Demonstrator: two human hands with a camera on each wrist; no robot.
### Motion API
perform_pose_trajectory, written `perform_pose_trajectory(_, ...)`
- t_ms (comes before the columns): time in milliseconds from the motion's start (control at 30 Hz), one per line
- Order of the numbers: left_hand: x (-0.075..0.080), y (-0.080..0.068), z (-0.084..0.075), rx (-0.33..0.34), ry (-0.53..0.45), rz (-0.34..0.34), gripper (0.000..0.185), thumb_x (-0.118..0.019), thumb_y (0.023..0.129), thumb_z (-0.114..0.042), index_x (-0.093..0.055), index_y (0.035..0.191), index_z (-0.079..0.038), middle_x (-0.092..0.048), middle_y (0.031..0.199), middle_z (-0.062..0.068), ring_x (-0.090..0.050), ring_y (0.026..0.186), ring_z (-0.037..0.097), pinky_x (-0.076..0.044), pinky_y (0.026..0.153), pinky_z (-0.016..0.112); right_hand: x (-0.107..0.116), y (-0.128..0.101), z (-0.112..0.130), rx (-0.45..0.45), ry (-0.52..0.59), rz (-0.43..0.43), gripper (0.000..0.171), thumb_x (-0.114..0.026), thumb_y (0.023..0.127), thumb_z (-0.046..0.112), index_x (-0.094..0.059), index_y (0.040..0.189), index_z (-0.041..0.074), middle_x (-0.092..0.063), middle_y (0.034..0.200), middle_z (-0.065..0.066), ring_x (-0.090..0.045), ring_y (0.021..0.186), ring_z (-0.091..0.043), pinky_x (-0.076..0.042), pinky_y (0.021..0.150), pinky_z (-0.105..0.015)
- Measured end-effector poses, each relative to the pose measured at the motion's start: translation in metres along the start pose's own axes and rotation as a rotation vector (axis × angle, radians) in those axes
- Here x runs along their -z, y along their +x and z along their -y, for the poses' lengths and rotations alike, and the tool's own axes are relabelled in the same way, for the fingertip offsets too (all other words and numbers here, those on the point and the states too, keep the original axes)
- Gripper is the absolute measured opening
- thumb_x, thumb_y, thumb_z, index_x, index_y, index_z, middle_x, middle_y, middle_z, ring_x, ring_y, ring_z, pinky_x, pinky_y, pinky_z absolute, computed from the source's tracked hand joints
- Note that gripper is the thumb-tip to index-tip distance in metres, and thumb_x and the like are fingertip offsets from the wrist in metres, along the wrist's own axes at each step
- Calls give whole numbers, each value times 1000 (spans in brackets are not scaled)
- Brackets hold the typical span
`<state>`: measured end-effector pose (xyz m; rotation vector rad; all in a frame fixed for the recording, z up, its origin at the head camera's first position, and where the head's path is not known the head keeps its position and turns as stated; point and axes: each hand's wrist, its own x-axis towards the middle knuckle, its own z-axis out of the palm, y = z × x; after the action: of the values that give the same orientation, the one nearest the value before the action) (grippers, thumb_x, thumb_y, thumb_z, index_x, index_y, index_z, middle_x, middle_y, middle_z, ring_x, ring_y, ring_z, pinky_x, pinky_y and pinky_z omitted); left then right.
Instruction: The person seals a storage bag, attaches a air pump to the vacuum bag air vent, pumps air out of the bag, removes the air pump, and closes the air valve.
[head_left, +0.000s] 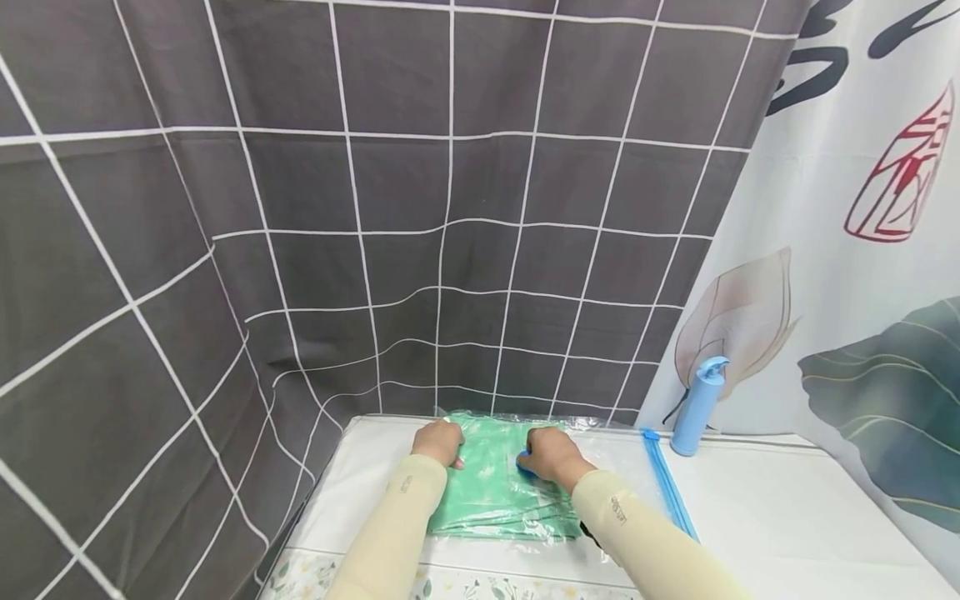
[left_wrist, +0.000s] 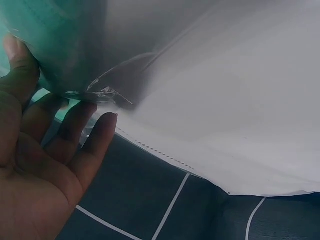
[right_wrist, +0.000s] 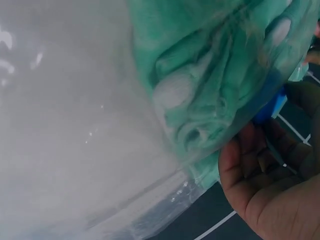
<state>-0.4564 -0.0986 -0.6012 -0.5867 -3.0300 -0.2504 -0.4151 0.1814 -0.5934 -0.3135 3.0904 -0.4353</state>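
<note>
A green folded cloth (head_left: 487, 492) lies inside a clear plastic storage bag (head_left: 626, 458) on the white tabletop. Along the bag's right end runs a blue zip strip (head_left: 667, 483). My left hand (head_left: 439, 442) pinches the bag's left edge, thumb on top and fingers beneath, as the left wrist view shows. Over the cloth's right part, my right hand (head_left: 551, 454) holds a small blue plastic piece (head_left: 525, 463) between thumb and fingers; its exact kind I cannot tell. Green folds with whitish round parts (right_wrist: 175, 91) show through the film in the right wrist view.
A light blue bottle-shaped object (head_left: 697, 408) with a curved top stands at the back right, by the printed white curtain (head_left: 825, 333). Dark checked cloth (head_left: 405, 267) hangs behind and left. A floral-patterned strip (head_left: 480, 583) runs along the table's front.
</note>
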Motion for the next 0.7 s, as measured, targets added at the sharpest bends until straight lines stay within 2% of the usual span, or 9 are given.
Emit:
perform_pose_trajectory(133, 9, -4, -5, 10, -7, -3, 47, -90, 69, -46, -89, 108, -20, -88, 114, 6, -81, 110, 35, -69, 97, 54, 3, -2, 6, 25, -34, 9, 24, -84, 99, 40, -74, 97, 19, -70, 90, 4, -61, 77, -13, -59, 71, -37)
perform_pose_trajectory(267, 16, -6, -7, 6, -5, 8, 41, -91, 69, -44, -88, 102, -20, -87, 107, 6, -78, 98, 31, -69, 90, 52, 4, -2, 10, 64, -81, 14, 21, -87, 98, 38, -77, 99, 20, -69, 95, 3, -62, 80, -12, -62, 71, -37)
perform_pose_trajectory(400, 12, -5, -5, -5, -11, 13, 40, -90, 70, -46, -88, 101, -20, -87, 107, 6, -77, 96, 28, -69, 91, 50, 6, -7, 13, 137, -88, 2, 15, -90, 93, 22, -83, 105, 18, -72, 100, 2, -67, 84, -14, -67, 77, -38)
perform_pose_trajectory(467, 9, -4, -5, -6, -12, 10, 39, -91, 70, -45, -87, 99, -19, -87, 105, 6, -77, 95, 28, -69, 90, 50, 14, -16, 19, 195, -100, 3, 18, -88, 94, 13, -83, 110, 18, -72, 104, -1, -71, 89, -19, -69, 82, -42)
perform_pose_trajectory(567, 2, 0, -3, 14, -12, -1, 35, -91, 69, -44, -86, 94, -20, -86, 103, 6, -75, 93, 27, -68, 90, 51, 42, -38, 39, 242, -70, 42, 24, -82, 97, -1, -83, 117, 14, -74, 112, -6, -76, 103, -28, -70, 96, -49)
perform_pose_trajectory(667, -6, 5, -1, 25, -7, -11, 32, -91, 68, -44, -84, 89, -21, -86, 99, 5, -76, 93, 27, -69, 92, 52, 67, -57, 56, 238, -23, 67, 27, -81, 97, -5, -80, 118, 12, -75, 114, -9, -76, 106, -32, -68, 102, -55)
perform_pose_trajectory(700, -8, 6, -2, 23, -8, -15, 32, -91, 68, -44, -84, 89, -20, -86, 99, 6, -76, 95, 28, -69, 94, 52, 72, -61, 59, 212, 7, 78, 27, -81, 97, -6, -79, 120, 9, -75, 115, -12, -76, 105, -33, -68, 102, -56)
